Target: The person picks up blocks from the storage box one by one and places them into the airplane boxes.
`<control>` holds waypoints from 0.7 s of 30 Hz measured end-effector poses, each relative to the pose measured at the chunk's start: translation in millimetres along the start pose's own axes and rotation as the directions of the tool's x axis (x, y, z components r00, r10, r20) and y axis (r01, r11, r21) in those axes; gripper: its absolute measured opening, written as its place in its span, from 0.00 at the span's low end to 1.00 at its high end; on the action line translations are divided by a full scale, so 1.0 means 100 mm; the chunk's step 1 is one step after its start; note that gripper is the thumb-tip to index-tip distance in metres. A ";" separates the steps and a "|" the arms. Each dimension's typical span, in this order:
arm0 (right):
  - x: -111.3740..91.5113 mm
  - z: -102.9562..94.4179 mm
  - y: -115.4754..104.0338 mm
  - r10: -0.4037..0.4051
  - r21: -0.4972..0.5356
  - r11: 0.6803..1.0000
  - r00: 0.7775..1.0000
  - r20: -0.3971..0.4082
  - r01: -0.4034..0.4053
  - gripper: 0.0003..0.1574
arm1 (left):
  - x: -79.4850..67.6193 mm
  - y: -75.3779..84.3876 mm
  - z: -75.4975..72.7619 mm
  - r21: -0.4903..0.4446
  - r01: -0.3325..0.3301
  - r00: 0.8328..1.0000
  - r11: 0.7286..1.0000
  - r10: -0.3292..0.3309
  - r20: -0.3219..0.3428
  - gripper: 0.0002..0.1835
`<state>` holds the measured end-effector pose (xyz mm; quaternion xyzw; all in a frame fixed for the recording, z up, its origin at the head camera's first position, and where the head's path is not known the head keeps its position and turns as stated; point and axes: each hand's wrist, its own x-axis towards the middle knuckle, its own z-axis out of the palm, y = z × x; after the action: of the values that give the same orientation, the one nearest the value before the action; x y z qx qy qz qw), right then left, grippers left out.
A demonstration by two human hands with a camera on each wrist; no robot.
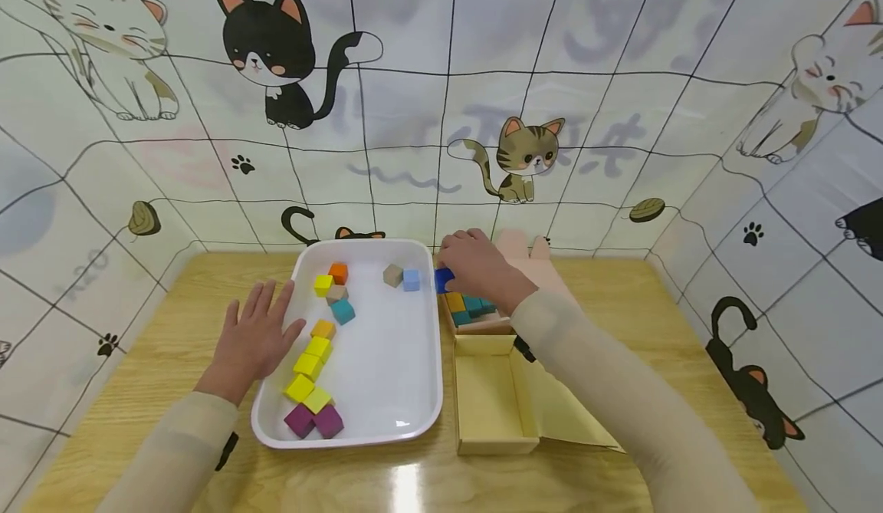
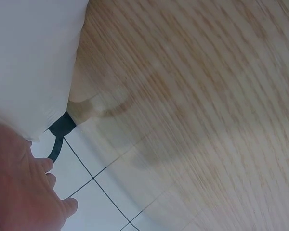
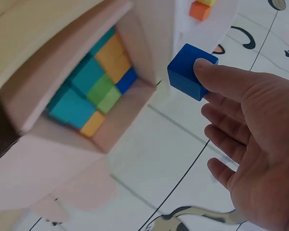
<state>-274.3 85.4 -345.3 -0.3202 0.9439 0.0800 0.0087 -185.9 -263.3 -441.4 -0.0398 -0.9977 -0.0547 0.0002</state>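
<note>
My right hand (image 1: 483, 264) pinches a dark blue cube (image 3: 188, 72) between thumb and fingers, above the pink cardboard box (image 1: 476, 330). Inside that box, the right wrist view shows teal cubes (image 3: 70, 107), green cubes (image 3: 104, 94), orange cubes (image 3: 113, 57) and another blue cube (image 3: 126, 81). With fingers spread, my left hand (image 1: 251, 337) lies at the left rim of a white tray (image 1: 386, 360). Along the tray's left side are yellow cubes (image 1: 308, 365), purple cubes (image 1: 329, 421) and a teal cube (image 1: 343, 311); a light blue cube (image 1: 411, 280) and a greyish cube (image 1: 392, 274) sit near its top right.
A pale yellow cardboard box (image 1: 493, 390) stands in front of the pink one, its lid (image 1: 566, 402) folded out to the right under my forearm. Behind the wooden table (image 1: 607, 283) rise white walls (image 1: 400, 114) with cat drawings.
</note>
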 end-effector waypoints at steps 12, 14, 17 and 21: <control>-0.33 0.20 0.23 -0.017 -0.016 1.000 0.999 0.048 0.018 0.18 | 0.00 0.01 0.01 -0.005 -0.006 1.000 1.000 0.006 -0.014 0.40; -0.35 0.25 0.26 -0.005 -0.012 1.000 0.998 0.070 0.006 0.18 | 0.01 0.01 0.01 -0.002 -0.004 1.000 1.000 0.004 -0.014 0.40; -0.35 0.33 0.30 0.011 -0.008 1.000 0.994 0.110 -0.010 0.17 | 0.02 0.02 0.01 0.000 -0.004 1.000 1.000 0.004 -0.012 0.40; -0.34 0.41 0.33 0.004 0.023 1.000 0.990 0.139 -0.007 0.17 | 0.02 0.02 0.00 0.001 0.001 1.000 1.000 -0.001 -0.008 0.40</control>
<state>-269.0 138.2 -378.7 -0.3110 0.9428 0.0908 0.0779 -187.3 -261.2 -441.6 -0.0393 -0.9977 -0.0544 0.0043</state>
